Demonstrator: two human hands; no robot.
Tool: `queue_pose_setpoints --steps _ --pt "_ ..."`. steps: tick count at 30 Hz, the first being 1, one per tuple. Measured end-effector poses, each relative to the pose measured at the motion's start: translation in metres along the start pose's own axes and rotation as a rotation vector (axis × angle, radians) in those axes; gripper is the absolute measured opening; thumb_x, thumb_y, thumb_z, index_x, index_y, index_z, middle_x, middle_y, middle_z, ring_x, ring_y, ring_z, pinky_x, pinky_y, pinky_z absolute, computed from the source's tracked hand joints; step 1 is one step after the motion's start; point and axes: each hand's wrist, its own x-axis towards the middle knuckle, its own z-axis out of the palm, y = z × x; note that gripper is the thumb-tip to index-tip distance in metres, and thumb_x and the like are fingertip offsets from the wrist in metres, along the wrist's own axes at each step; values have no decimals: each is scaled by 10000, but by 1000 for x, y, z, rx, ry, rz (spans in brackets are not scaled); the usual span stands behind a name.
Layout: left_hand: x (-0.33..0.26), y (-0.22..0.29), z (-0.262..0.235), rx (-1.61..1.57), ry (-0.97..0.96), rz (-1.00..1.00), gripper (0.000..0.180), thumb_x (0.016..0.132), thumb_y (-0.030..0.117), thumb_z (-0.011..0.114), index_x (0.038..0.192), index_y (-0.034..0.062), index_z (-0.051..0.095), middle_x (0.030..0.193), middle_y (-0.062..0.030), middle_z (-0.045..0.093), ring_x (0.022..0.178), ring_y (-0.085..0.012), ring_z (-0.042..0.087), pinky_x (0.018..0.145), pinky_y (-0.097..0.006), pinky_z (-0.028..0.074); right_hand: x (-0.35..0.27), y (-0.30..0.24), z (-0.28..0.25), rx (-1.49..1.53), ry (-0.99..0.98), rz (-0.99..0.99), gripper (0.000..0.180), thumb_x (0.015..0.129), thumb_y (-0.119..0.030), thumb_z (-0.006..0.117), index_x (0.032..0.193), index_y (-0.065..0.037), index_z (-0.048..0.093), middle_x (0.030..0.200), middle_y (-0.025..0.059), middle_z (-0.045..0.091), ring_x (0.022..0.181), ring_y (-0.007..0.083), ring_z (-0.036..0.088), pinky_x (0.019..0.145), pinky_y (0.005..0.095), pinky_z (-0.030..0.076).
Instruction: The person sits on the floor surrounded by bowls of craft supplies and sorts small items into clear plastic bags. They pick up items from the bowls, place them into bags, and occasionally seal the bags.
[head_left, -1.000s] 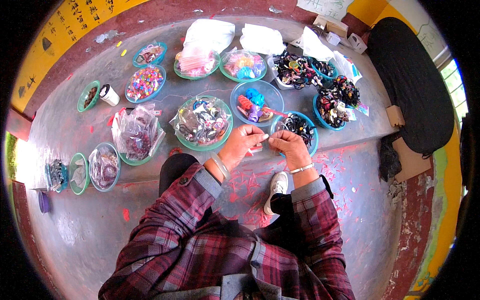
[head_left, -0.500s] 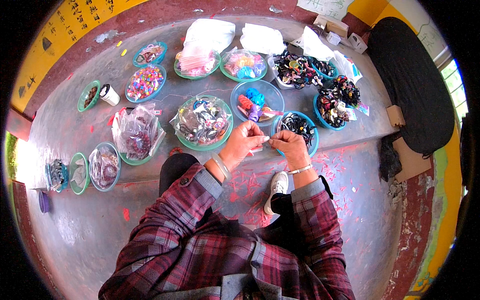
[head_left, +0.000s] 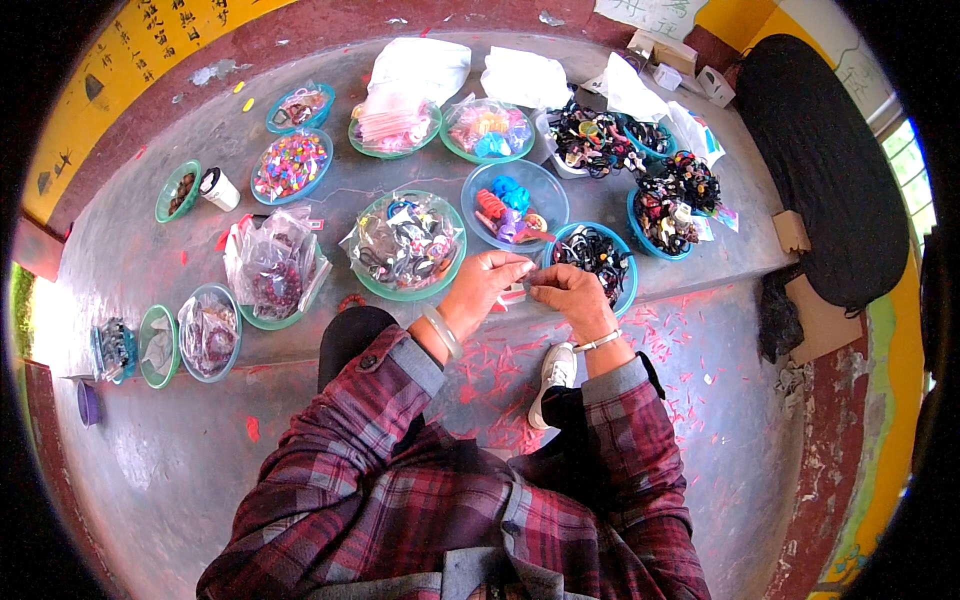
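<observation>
Blue bowl (head_left: 633,280) glossy plastic; plaid shirt (head_left: 410,510) matt cloth; bracelet (head_left: 443,333) smooth, shiny; floor (head_left: 170,480) smooth, slightly glossy.

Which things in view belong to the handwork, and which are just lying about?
Likely in the work:
left hand and right hand, pinching close together; anything held is too small to tell
round blue plastic bowl of dark bands, right by them

Apparently just lying about:
white cup with black lid
long black oval fabric-like object
small purple container
crumpled black bag
</observation>
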Motion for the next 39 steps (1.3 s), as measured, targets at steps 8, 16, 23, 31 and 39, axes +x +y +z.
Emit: queue_pose_setpoints --steps 8,16,23,31,39 --pt "-1 2 -3 -12 17 23 169 811 126 602 904 -14 629 811 -40 628 735 -90 570 644 -224 458 -4 -3 -13 -351 307 -174 140 714 -81 654 829 -8 625 707 74 622 632 117 576 593 244 455" --pt "-1 3 3 274 1 2 165 804 160 600 855 6 633 749 -26 632 658 -74 572 544 -200 440 -17 -37 -7 -452 588 -542 106 717 -29 624 820 -24 603 772 103 603 686 212 594 608 287 470" --pt "-2 -1 4 290 -7 30 155 780 121 616 832 -23 633 756 -35 643 689 -76 575 638 -212 461 -22 -42 11 -619 469 -749 140 693 -3 613 829 -35 601 801 108 600 725 268 593 623 332 483" --pt "0 -7 6 556 7 260 155 748 156 635 813 15 636 701 -106 632 630 -152 607 570 -274 458 -22 -39 12 -616 349 -441 157 662 -62 643 813 -36 607 780 94 586 695 277 580 601 345 473" --pt "-3 -4 9 685 -18 341 140 753 145 626 831 30 639 731 -130 626 643 -234 617 566 -305 475 -18 -35 7 -724 358 -593 83 638 -44 623 705 -49 575 738 93 571 739 290 552 622 377 450"
